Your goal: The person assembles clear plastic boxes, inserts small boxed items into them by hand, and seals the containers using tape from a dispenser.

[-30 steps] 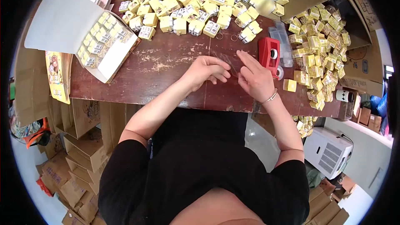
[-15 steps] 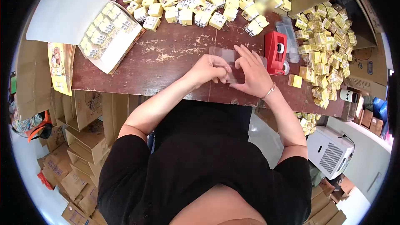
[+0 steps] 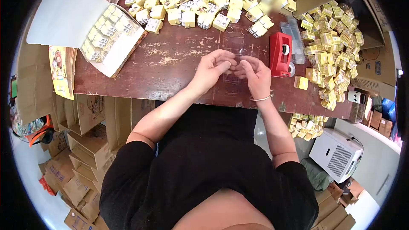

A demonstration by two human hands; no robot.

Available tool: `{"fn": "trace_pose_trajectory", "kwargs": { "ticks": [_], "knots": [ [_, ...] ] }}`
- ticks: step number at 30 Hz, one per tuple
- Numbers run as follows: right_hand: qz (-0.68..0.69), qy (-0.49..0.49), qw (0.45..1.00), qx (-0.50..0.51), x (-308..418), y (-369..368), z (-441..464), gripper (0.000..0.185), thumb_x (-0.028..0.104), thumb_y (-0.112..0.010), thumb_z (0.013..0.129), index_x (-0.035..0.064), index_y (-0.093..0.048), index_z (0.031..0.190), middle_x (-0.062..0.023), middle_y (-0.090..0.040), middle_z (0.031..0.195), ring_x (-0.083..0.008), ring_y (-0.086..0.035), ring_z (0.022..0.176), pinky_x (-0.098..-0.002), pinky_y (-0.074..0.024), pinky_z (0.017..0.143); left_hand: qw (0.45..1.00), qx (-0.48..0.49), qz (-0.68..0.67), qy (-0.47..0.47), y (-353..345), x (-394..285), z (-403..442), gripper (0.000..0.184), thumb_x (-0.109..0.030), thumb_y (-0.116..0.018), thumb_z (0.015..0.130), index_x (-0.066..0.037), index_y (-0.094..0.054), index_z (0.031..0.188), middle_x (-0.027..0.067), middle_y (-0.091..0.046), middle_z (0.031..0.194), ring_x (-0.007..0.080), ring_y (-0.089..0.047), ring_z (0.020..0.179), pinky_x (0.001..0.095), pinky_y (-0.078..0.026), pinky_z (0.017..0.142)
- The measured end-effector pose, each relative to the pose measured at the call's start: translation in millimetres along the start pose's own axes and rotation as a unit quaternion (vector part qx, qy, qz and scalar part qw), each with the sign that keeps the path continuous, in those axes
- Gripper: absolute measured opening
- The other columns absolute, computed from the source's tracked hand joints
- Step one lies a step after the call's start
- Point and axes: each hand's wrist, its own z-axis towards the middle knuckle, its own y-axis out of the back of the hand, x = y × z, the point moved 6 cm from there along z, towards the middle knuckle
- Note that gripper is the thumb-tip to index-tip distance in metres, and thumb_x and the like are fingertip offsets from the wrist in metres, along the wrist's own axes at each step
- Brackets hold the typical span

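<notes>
My left hand (image 3: 211,69) and my right hand (image 3: 258,78) meet over the front of the table. Between them is a thin clear plastic piece (image 3: 235,51), perhaps a folded sheet or flat box; its faint outline is hard to follow against the wood. The left fingers are curled, thumb against forefinger, at its left side. On the other side, my right fingers bend in towards it, slightly smeared by motion. Just right of my right hand stands a red tape dispenser (image 3: 280,55) with a roll of tape.
Yellow-and-white small boxes (image 3: 194,6) are heaped along the back. An open white carton (image 3: 113,53) holds more at the left, near printed yellow packets (image 3: 61,70). Wrapped yellow boxes (image 3: 330,51) pile up at the right. Clear plastic cases (image 3: 294,38) lie behind the dispenser.
My right hand has turned and its spread fingers have drawn in towards the left hand. The clear plastic piece has shifted between the hands, its outline now reaching further back.
</notes>
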Motion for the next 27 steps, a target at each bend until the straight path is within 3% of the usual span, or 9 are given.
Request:
{"fn": "trace_pose_trajectory", "kwargs": {
  "ticks": [2,5,6,8,9,12,19,23,27],
  "knots": [
    [0.107,-0.012,0.994,0.004,0,-13,-10,0.029,0.018,-0.048,0.101,-0.0058,-0.058,0.115,-0.0142,-0.07,0.091,-0.018,-0.069,0.075,-0.0261,-0.0565,0.06,0.998,-0.051,-0.01,-0.017,15,12,8,0.029,-0.002,-0.053,0.093,-0.002,-0.051,0.122,0.0056,-0.064,0.102,0.0099,-0.06,0.083,0.0241,-0.051,0.072],
    [0.145,0.004,0.989,-0.007,10,-29,-24,0.044,0.019,-0.037,0.104,-0.0002,-0.03,0.143,-0.0181,-0.059,0.118,-0.0173,-0.067,0.081,-0.0255,-0.0562,0.059,0.977,-0.111,0.118,-0.137,2,-15,-3,0.035,-0.008,-0.046,0.098,-0.004,-0.042,0.132,0.0049,-0.058,0.103,0.0078,-0.054,0.077,0.0211,-0.045,0.064],
    [0.121,0.022,0.992,-0.006,8,-30,-25,0.055,0.026,-0.037,0.104,0.0037,-0.014,0.149,-0.018,-0.053,0.126,-0.0163,-0.065,0.086,-0.0232,-0.0538,0.055,0.978,-0.071,0.145,-0.132,-5,-16,-7,0.041,-0.011,-0.048,0.097,-0.005,-0.04,0.137,0.0086,-0.053,0.113,0.0123,-0.054,0.089,0.0253,-0.047,0.075],
    [0.075,0.073,0.994,0.001,12,-28,-23,0.06,0.032,-0.038,0.103,0.0038,-0.012,0.15,-0.0174,-0.052,0.127,-0.019,-0.061,0.098,-0.0263,-0.0538,0.068,0.906,-0.031,0.316,-0.278,-18,-19,-12,0.053,-0.011,-0.055,0.092,-0.005,-0.035,0.14,0.0119,-0.05,0.109,0.0162,-0.053,0.083,0.0306,-0.046,0.079],
    [0.062,0.132,0.989,-0.01,16,-30,-21,0.061,0.035,-0.037,0.103,0.0039,-0.012,0.15,-0.0179,-0.049,0.13,-0.0228,-0.055,0.111,-0.0329,-0.0479,0.089,0.938,-0.027,0.273,-0.213,-25,-21,-17,0.059,-0.012,-0.059,0.088,-0.005,-0.035,0.142,0.0138,-0.044,0.117,0.0193,-0.051,0.091,0.0331,-0.044,0.084],
    [0.024,0.139,0.99,0.01,10,-27,-18,0.061,0.034,-0.037,0.103,0.0043,-0.012,0.15,-0.0178,-0.046,0.133,-0.0253,-0.048,0.12,-0.0385,-0.0369,0.103,0.94,-0.029,0.273,-0.204,-24,-18,-14,0.058,-0.011,-0.059,0.088,-0.004,-0.035,0.141,0.0134,-0.044,0.116,0.0194,-0.05,0.095,0.0323,-0.044,0.084],
    [0.075,0.167,0.982,0.039,7,-32,-25,0.053,0.036,-0.039,0.103,0.0034,-0.025,0.142,-0.0163,-0.047,0.128,-0.0238,-0.046,0.12,-0.0377,-0.0369,0.102,0.954,-0.034,0.229,-0.19,-20,-12,-13,0.048,-0.011,-0.057,0.089,-0.002,-0.041,0.133,0.0132,-0.043,0.113,0.0212,-0.047,0.1,0.0333,-0.042,0.087],
    [0.03,0.162,0.986,0.018,-5,-22,-29,0.032,0.03,-0.047,0.1,0.0069,-0.035,0.118,-0.0143,-0.043,0.125,-0.0239,-0.047,0.114,-0.0379,-0.0361,0.101,0.937,0.022,0.251,-0.244,-28,-4,-21,0.022,-0.011,-0.052,0.09,-0.004,-0.047,0.11,0.0103,-0.042,0.116,0.0195,-0.043,0.104,0.032,-0.037,0.093],
    [0.231,0.029,0.97,0.065,2,-28,-39,0.076,0.028,-0.069,0.086,0.0052,-0.023,0.142,-0.0163,-0.036,0.138,-0.0283,-0.044,0.123,-0.0451,-0.0389,0.102,0.961,-0.009,0.162,-0.224,-28,-11,-21,0.025,-0.004,-0.057,0.087,-0.003,-0.046,0.109,0.0125,-0.039,0.12,0.0218,-0.046,0.111,0.0353,-0.039,0.096]
  ]
}}
